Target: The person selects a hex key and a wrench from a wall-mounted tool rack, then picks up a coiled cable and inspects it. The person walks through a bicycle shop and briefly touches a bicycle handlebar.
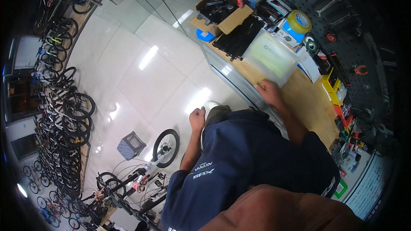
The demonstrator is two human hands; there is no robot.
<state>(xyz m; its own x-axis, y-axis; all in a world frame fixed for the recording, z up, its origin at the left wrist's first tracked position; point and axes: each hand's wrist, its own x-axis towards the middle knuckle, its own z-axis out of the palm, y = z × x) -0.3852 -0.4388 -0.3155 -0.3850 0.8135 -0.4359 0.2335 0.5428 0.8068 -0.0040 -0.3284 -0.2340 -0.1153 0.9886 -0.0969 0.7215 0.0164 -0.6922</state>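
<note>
My left hand (197, 119) hangs beside my leg over the tiled floor, its fingers curled in and nothing showing in them. On the front edge of the wooden workbench (306, 98) rests my right hand (269, 93), with fingers folded and thumb toward the edge; I see no object in it. Just beyond it lies a translucent plastic pouch (270, 55) with a pale green content. Long black strips (239, 38) are bunched beside the pouch, and an open cardboard box (235, 19) of black parts stands behind them.
A yellow tape roll (299, 22) and a yellow bin (330, 86) sit along the bench's back, under a pegboard (342, 47) with tools. To my left are a grey stool (131, 145) and a bicycle with its wheel (166, 148) near me. Rows of bicycles (64, 119) line the far left.
</note>
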